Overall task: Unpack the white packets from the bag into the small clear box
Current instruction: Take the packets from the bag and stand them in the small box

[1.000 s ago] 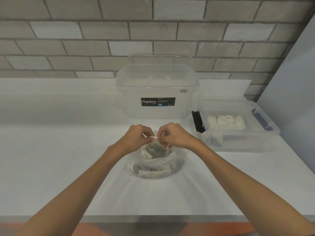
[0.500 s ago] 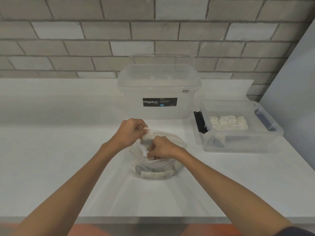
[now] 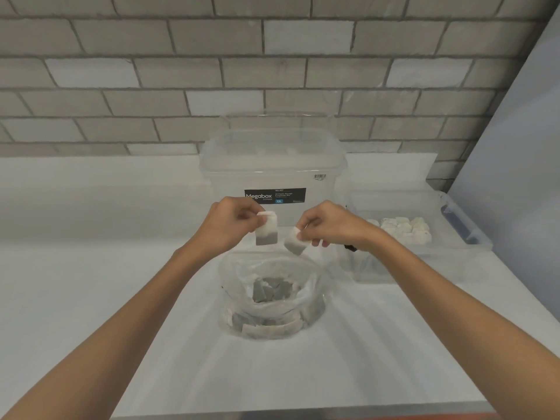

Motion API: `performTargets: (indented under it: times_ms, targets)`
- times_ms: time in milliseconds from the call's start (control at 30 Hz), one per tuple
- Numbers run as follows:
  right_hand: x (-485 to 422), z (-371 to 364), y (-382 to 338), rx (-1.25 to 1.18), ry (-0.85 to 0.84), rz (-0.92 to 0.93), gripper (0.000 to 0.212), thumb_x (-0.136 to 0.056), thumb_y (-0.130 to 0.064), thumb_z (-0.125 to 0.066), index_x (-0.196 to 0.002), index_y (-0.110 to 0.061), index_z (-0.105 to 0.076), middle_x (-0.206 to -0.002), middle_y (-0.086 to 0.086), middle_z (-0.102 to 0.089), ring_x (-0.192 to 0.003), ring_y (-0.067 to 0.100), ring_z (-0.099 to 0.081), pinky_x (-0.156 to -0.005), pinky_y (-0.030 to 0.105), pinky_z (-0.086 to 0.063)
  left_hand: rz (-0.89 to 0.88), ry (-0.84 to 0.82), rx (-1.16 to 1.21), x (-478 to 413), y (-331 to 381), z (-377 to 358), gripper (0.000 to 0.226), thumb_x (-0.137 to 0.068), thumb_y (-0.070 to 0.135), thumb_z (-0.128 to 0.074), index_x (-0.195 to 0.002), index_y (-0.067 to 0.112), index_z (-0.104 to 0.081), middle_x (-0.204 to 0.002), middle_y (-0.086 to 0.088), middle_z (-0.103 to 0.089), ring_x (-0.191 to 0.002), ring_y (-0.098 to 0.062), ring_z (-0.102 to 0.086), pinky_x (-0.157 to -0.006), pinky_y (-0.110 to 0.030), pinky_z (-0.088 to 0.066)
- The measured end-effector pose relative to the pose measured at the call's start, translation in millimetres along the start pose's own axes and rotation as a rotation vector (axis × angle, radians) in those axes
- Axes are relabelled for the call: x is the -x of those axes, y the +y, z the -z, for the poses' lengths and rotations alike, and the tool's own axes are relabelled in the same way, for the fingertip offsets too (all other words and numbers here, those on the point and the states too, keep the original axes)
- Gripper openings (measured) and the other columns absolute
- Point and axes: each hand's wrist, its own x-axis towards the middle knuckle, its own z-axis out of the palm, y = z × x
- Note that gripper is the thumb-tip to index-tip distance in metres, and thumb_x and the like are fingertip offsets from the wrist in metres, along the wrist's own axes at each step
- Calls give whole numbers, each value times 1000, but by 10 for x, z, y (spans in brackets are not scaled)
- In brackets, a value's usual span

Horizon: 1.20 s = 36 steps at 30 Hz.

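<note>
Two hands are raised above the open bag (image 3: 272, 298): L hand (image 3: 228, 224) pinches a white packet (image 3: 266, 230) by its top edge, thumb & curled fingers closed on it, hanging upright; R hand (image 3: 330, 225) pinches a second packet (image 3: 295, 244), tilted. More packets lie in the bag on the counter (image 3: 91, 268). Small clear box (image 3: 466, 262), off to the right, holds a batch of packets (image 3: 403, 230); lidded tub (image 3: 272, 168) stands behind.
</note>
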Motion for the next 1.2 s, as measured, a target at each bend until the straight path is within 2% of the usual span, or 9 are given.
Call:
performTargets:
  times_ms: [133, 267, 467, 567, 700, 833, 933, 1000, 1200]
  targets:
    - [90, 360, 41, -12, 50, 6, 5, -86, -15, -67, -88, -18, -71, -71, -5, -64, -63, 9, -58, -57, 20, -46, -57, -34, 70, -151, 238, -74, 2, -86, 19, -69, -84, 20, -70, -70, 2, -69, -59, -1, -59, -58, -8, -42]
    - [225, 753, 141, 51, 131, 20, 6, -87, -14, -66, -88, -18, -71, -75, 1, -65, -63, 11, -60, -56, 21, -47, -101, -75, 108, -309, 503, -222, 5, -87, 19, -69, -88, 14, -71, -71, 0, -68, -58, 0, -58, -53, -5, -39]
    - [380, 1296, 506, 149, 234, -10, 7, -88, -12, -65, -89, -18, -69, -78, 1, -70, -67, 12, -68, -57, 20, -51, -200, -125, 98, -556, 907, -595, 6, -87, 20, -68, -87, 14, -70, -70, 1, -68, -65, -5, -61, -67, -23, -50]
    - [381, 1463, 769, 170, 255, -63, 13, -88, -7, -64, -83, -19, -68, -73, 2, -69, -67, 15, -69, -56, 22, -51, -240, -150, 53, -657, 1091, -845, 6, -87, 19, -67, -88, 14, -70, -71, -1, -69, -64, -5, -59, -62, -21, -46]
    - [323, 1499, 1137, 231, 169, -174, 13, -87, -3, -61, -92, -13, -67, -79, 3, -69, -64, 12, -68, -55, 20, -51, -257, -174, 37, -737, 1250, -1152, 4, -87, 18, -66, -86, 16, -70, -71, 1, -69, -64, -5, -60, -59, -21, -48]
    - [173, 1378, 1453, 311, -37, -298, 16, -86, -4, -60, -98, -14, -65, -91, 7, -68, -65, 12, -66, -58, 21, -52, -264, -179, 17, -784, 1307, -1366, 5, -88, 18, -66, -88, 15, -70, -72, 0, -70, -64, -4, -60, -63, -18, -46]
    - [51, 1272, 1610, 369, -181, -371, 24, -84, -7, -63, -107, -13, -67, -83, 2, -65, -66, 11, -62, -53, 19, -49, -243, -180, 7, -825, 1311, -1466, 7, -88, 19, -66, -90, 14, -71, -75, -1, -71, -69, -7, -64, -69, -21, -50]
    - [-4, 1213, 1665, 388, -243, -383, 23, -84, -8, -64, -105, -16, -69, -77, -3, -62, -67, 11, -59, -53, 18, -48, -230, -173, -1, -837, 1309, -1521, 6, -88, 19, -66, -89, 15, -71, -74, -1, -71, -67, -5, -62, -63, -19, -48]
    - [-135, 1120, 1795, 419, -189, -350, 23, -84, -1, -60, -105, -10, -68, -77, 3, -61, -69, 18, -60, -59, 23, -51, -185, -158, 1, -860, 1287, -1645, 4, -87, 17, -66, -85, 18, -69, -67, 5, -67, -63, -3, -60, -58, -18, -46]
